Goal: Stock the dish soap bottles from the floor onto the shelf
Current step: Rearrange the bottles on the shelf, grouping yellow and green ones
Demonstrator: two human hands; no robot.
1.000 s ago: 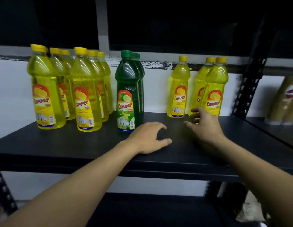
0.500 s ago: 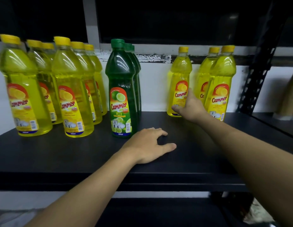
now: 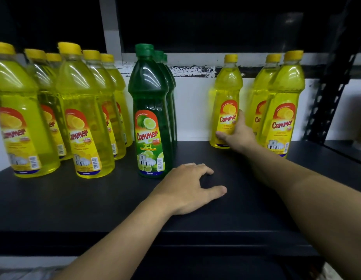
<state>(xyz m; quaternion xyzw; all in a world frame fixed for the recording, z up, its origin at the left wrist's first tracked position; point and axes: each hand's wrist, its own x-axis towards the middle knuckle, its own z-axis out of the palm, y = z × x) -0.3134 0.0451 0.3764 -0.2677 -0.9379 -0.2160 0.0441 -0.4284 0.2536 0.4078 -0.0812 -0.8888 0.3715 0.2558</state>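
A black shelf [image 3: 78, 201] carries dish soap bottles. Several yellow lemon bottles [image 3: 82, 110] stand in rows at the left. A row of green lime bottles [image 3: 150, 110] stands in the middle. Near the back wall stands a single yellow bottle [image 3: 226, 87], and my right hand [image 3: 239, 135] is wrapped around its lower part. Two more yellow bottles [image 3: 282, 93] stand to its right. My left hand [image 3: 187, 187] rests palm down on the shelf in front of the green row, fingers spread, holding nothing.
A black perforated upright post [image 3: 327, 93] bounds the shelf at the right, with another shelf beyond it. A white wall runs behind the bottles. A lower shelf board [image 3: 195, 267] shows beneath.
My right hand has reached forward from the shelf surface to the single yellow bottle at the back and closed around it. The camera has moved closer. My left hand has stayed put.
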